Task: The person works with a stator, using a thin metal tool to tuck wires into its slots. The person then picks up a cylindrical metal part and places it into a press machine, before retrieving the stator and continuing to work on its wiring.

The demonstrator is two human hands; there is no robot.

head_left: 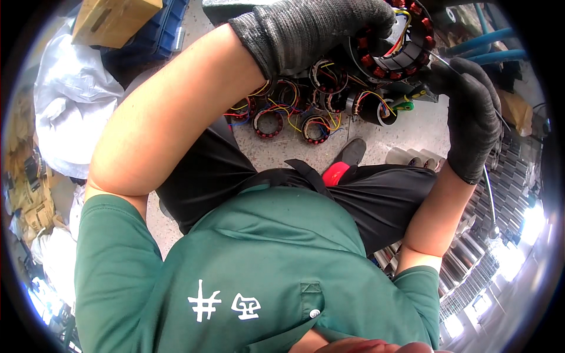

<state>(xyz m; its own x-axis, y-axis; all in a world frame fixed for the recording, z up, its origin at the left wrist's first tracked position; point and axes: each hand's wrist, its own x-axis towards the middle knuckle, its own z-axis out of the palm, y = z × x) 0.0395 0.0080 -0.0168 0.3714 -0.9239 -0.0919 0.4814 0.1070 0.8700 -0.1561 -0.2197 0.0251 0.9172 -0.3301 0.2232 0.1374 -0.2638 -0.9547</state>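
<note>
My left hand (329,29), in a black knitted glove, reaches up to a ring-shaped motor stator (406,63) with red copper windings. Its fingers curl over the stator's left rim into the central opening. Yellow, red and white wires (405,29) loop inside the ring. At the stator's right side, my right hand (474,112), also gloved in black, closes around a thin metal rod (441,61). One end of that rod touches or nearly touches the ring; the other sticks out past the hand. Some fingertips of both hands are hidden.
Several smaller stators (268,125) with coloured wires lie on the speckled floor below. Near them are a dark cylindrical housing (376,112) and a green-handled tool (405,106). A cardboard box (115,22) tops a blue crate (170,29). Stacked metal parts (506,176) line the right.
</note>
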